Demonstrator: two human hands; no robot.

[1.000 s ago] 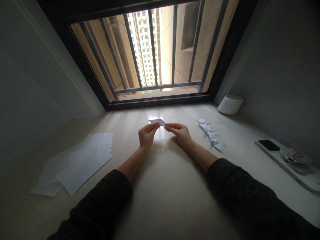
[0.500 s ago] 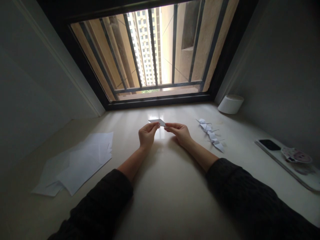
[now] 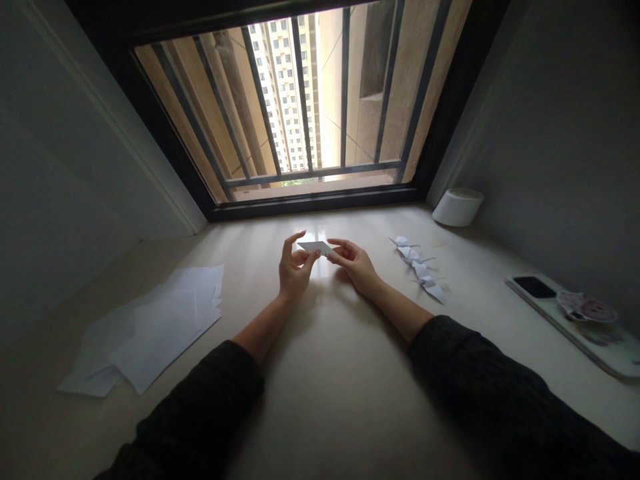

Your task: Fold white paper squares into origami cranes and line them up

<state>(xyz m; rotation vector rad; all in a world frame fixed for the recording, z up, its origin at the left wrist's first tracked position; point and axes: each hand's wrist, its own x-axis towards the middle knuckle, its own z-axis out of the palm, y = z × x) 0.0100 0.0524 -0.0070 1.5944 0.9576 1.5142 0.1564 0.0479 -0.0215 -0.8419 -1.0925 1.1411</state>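
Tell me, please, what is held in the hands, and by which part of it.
A folded paper: the left hand holds its near edge, the right hand its right end.

Left and right arms, both black-sleeved to forearm, reaching forward and converging at centre. Left hand (image 3: 295, 270): index finger raised and arched, well apart from thumb; thumb angled inward, other fingers curled, partly hidden. Right hand (image 3: 355, 263): thumb and index finger directed toward left hand, in gripping pose; remaining fingers folded. Hands near each other, thumb tips closest.
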